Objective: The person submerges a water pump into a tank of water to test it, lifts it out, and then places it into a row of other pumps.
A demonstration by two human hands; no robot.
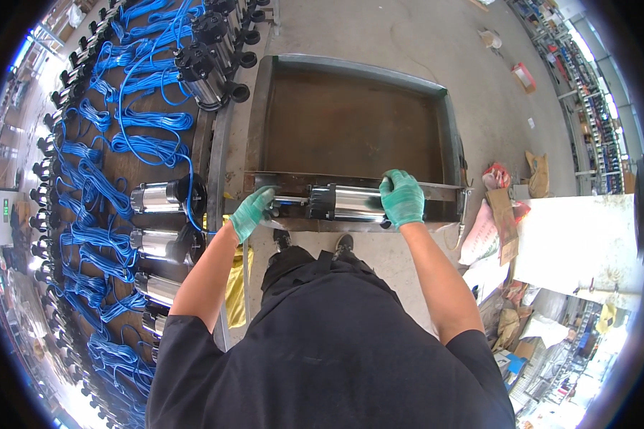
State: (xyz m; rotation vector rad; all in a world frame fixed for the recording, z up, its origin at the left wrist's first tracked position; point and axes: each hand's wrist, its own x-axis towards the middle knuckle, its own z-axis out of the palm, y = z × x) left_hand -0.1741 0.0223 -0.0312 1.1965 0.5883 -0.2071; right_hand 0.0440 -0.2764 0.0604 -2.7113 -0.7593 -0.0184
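Note:
A steel cylindrical pump motor (358, 203) with a black collar lies sideways along the near ledge of a metal trough. From its left end juts a slim shiny shaft (291, 201). My left hand (253, 211), in a green glove, is closed at the shaft's outer end, where a small dark part shows by the fingertips. My right hand (403, 198), gloved the same way, wraps over the right end of the motor's steel body. That end is partly hidden beneath the palm.
The rectangular trough (447, 136) has a brown interior. At left, a bench carries several steel pumps (163, 244) and coiled blue cables (150, 146). More pumps (206, 75) stand at its far end. Sacks (479, 234) and a white panel (576, 243) are at right; yellow sheeting (236, 289) hangs near my left arm.

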